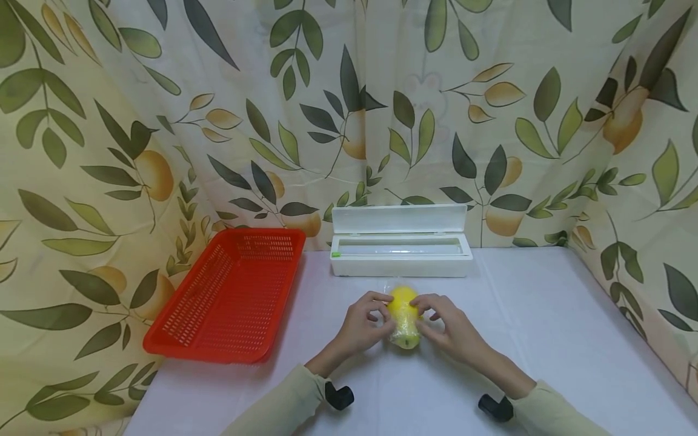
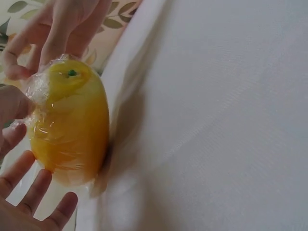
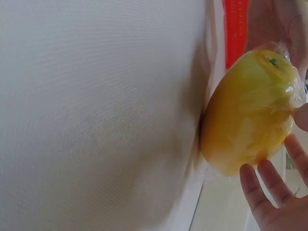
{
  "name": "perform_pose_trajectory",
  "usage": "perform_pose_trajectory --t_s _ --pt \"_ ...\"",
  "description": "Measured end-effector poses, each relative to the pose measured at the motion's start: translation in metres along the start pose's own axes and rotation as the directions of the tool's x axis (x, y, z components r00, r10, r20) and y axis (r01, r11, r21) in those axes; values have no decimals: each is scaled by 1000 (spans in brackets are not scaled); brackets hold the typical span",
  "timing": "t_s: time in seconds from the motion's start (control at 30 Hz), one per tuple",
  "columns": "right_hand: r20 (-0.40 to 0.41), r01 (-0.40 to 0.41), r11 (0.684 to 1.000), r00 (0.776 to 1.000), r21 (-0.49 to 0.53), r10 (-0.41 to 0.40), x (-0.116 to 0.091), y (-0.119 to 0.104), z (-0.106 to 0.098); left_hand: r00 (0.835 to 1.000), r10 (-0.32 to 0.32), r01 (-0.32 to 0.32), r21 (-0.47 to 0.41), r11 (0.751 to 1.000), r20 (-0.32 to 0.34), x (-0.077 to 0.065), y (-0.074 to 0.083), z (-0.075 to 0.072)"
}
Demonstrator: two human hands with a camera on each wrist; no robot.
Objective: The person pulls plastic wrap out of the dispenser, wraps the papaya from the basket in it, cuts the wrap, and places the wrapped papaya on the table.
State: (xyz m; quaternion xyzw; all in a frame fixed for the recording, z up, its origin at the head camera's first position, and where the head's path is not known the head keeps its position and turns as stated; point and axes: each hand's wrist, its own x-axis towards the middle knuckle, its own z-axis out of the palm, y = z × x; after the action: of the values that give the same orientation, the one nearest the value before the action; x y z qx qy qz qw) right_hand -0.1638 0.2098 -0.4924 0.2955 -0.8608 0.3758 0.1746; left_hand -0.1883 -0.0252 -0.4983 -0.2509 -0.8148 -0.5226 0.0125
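Note:
A yellow fruit wrapped in clear cling film lies on the white cloth, its end with a small green stem spot towards me. My left hand holds it from the left, index finger and thumb against its side. From the right, my right hand holds it in much the same way. In the left wrist view the cling film bunches up and shines along the fruit's upper side. The fingertips of my right hand touch the far end of the fruit in the right wrist view.
Behind the fruit stands a white cling film dispenser box with its lid raised. To the left is a red plastic basket with perforated walls. A leaf-patterned curtain surrounds the back and sides of the white-covered table.

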Motion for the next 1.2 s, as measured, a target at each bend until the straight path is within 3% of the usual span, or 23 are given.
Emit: perform_pose_trajectory --t_s 0.2,0.4,0.6,0.77,1.03,1.2 --pt "13 67 998 998 -16 -67 -3 1 -2 1000 26 -26 -12 1000 -2 -1 1 4" --pt "5 54 998 999 -41 -53 -9 5 -1 991 130 -132 75 988 30 -3 -2 3" --pt "24 42 998 999 -53 -41 -12 7 -3 981 176 -183 102 978 78 -2 -8 -3" --pt "25 47 998 999 -40 -46 -11 9 -5 975 185 -197 94 976 123 -1 -13 -7" --pt "-7 58 998 998 -29 -58 -9 11 -4 983 162 -166 40 985 89 1 -16 -4" --pt "-12 56 998 998 -26 -57 -7 10 -2 989 134 -137 34 990 57 0 -10 0"
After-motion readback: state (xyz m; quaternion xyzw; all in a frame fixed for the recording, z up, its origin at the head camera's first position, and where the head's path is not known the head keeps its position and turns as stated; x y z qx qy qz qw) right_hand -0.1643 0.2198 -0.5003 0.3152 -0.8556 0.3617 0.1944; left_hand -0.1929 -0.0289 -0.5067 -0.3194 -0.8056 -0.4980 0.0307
